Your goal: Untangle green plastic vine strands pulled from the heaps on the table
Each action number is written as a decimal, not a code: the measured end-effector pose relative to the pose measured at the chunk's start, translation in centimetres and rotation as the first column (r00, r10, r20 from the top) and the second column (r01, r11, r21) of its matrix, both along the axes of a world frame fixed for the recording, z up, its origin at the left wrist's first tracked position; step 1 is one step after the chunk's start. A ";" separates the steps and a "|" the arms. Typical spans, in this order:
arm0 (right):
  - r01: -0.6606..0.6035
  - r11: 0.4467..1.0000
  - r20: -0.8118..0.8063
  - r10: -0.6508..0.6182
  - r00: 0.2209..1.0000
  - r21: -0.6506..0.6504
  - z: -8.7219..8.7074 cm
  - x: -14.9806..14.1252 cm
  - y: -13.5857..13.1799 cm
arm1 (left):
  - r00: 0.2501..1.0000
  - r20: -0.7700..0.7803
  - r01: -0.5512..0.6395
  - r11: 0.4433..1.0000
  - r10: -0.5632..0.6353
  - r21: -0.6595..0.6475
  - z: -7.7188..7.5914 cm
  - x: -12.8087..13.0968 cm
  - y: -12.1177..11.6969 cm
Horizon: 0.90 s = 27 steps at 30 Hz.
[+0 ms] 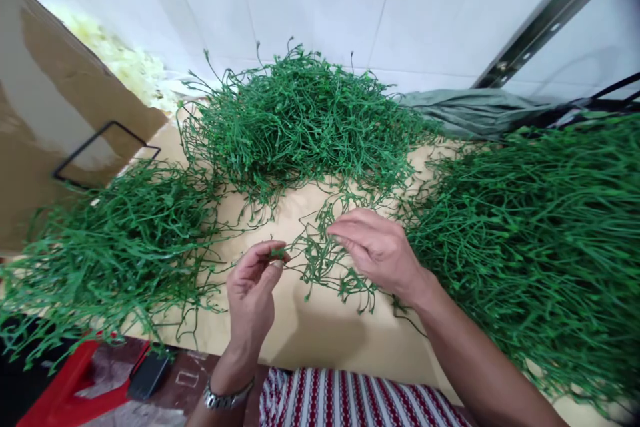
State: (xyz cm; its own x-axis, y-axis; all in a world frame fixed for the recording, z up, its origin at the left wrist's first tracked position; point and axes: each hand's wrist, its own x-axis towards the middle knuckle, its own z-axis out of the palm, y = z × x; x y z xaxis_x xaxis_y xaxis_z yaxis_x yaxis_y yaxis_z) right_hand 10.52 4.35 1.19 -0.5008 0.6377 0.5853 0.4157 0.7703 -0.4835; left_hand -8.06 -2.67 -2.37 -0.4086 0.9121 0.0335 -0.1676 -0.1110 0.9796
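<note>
Thin green artificial flower stems (pixel 320 260) lie in a small loose tangle on the tabletop between my hands. My left hand (pixel 253 290), wearing a metal-band watch, pinches a green stem between thumb and fingers at the left side of this tangle. My right hand (pixel 379 250) is closed over the tangle's upper right, fingertips pressed together among the stems. What those fingertips hold, if anything, is hidden. Just beyond both hands stands a big heap of curly green stems (pixel 300 120).
More stems lie in a left pile (pixel 125 233) and a large right pile (pixel 540 233). A cardboard box (pixel 60 93) with a black wire handle stands at left. A metal bar (pixel 545 27) leans near the white wall. A dark phone-like object (pixel 149 373) and red plastic (pixel 65 387) lie front left.
</note>
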 end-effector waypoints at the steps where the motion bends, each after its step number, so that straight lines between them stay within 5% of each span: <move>1: 0.016 0.999 0.024 -0.017 1.000 0.039 -0.1 0.1 -0.2 | 1.000 -0.008 -0.008 1.000 0.008 0.000 0.3 -0.1 0.0; 6: 0.067 0.978 0.030 -0.074 0.997 0.197 -0.8 0.5 -1.1 | 0.994 -0.106 -0.023 0.998 0.030 0.063 2.5 -0.9 0.8; 9: 0.069 0.978 -0.059 -0.059 0.997 0.196 -1.2 0.4 -1.8 | 0.952 -0.144 0.255 0.961 -0.269 -0.109 2.9 -0.6 1.9; 11: 0.050 0.986 -0.105 -0.034 0.994 0.157 -1.3 0.2 -2.3 | 0.863 -0.094 0.462 0.851 -0.496 -0.249 2.6 0.1 2.4; 13: 0.023 0.993 -0.159 -0.004 0.987 0.117 -1.3 0.0 -2.9 | 0.813 -0.011 0.557 0.783 -0.582 -0.276 2.0 1.1 2.8; 21: -0.117 0.988 -0.240 0.090 0.967 -0.098 -2.0 -1.1 -3.9 | 0.859 0.365 0.433 0.890 -0.359 -0.143 1.7 2.7 3.2; 27: -0.161 0.973 -0.199 0.127 0.972 -0.166 -2.3 -0.8 -3.8 | 0.929 0.305 0.239 0.969 -0.208 -0.067 2.8 2.1 3.6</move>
